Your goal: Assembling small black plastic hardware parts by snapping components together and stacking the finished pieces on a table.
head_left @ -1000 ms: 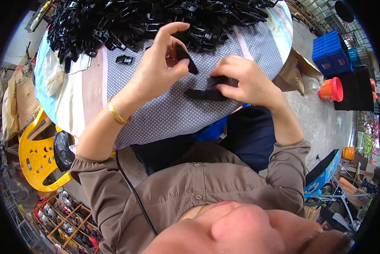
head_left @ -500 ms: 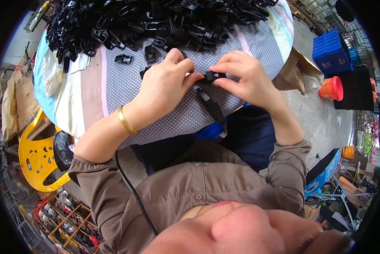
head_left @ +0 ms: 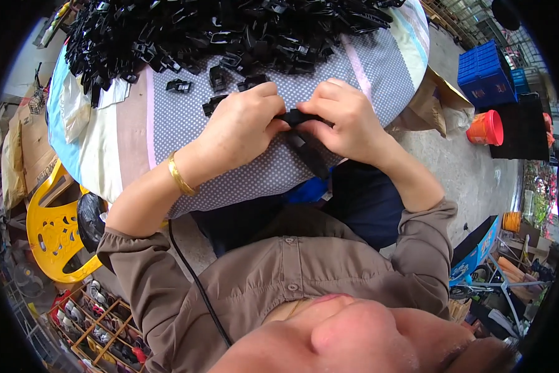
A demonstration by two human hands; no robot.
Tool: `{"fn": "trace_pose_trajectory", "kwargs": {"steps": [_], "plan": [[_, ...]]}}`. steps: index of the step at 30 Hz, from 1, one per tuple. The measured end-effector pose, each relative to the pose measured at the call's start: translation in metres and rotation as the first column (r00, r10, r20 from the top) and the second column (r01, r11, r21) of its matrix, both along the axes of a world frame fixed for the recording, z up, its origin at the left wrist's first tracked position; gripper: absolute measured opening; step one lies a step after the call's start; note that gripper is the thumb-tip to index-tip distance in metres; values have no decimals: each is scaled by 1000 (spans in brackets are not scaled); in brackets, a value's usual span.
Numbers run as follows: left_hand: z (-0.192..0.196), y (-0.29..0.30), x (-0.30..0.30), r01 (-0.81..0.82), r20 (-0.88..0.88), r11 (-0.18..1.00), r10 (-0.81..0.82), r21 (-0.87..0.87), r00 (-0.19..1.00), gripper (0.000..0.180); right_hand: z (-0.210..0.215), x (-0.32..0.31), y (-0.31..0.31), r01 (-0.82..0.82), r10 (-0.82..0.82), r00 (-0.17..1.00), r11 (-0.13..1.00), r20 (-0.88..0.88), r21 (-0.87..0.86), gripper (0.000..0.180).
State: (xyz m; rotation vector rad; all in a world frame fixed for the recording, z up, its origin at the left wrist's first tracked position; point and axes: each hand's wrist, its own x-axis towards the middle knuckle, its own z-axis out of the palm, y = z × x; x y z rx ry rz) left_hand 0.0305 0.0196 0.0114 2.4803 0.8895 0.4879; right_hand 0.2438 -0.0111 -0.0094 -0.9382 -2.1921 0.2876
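Observation:
Both my hands meet above the near part of a cloth-covered table (head_left: 229, 177). My left hand (head_left: 239, 127) pinches one end of a small black plastic buckle piece (head_left: 295, 117) between thumb and fingers. The other end sits in the pinch of my right hand (head_left: 351, 121). Fingers cover much of it, so its exact shape is hidden. Just below it lies a longer black piece (head_left: 309, 155), pointing toward the table's near edge. Several loose black buckles (head_left: 217, 79) rest beyond my left hand, in front of a large heap of similar black pieces (head_left: 229, 31).
A clear plastic bag (head_left: 76, 112) lies at the table's left. Beside the table stand a yellow plastic chair (head_left: 52, 233), a brown paper bag (head_left: 425, 109), a red bucket (head_left: 485, 128) and a blue crate (head_left: 486, 74). A black cable (head_left: 192, 273) hangs along my left side.
My right hand has moved left and slightly down, closer to my left hand. The held piece has shifted left with it and now shows less between the fingers.

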Motion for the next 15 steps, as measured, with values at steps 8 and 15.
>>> {"fn": "trace_pose_trajectory", "kwargs": {"steps": [8, 15], "plan": [[8, 16, -6, 138, 22, 986, -137, -90, 990, 18, 1, 9, 14, -156, 145, 987, 967, -66, -203, 28], [2, 84, -57, -319, 33, 683, 397, 657, 917, 34, 12, 12, 22, -161, 131, 985, 938, -116, -308, 25]]}}
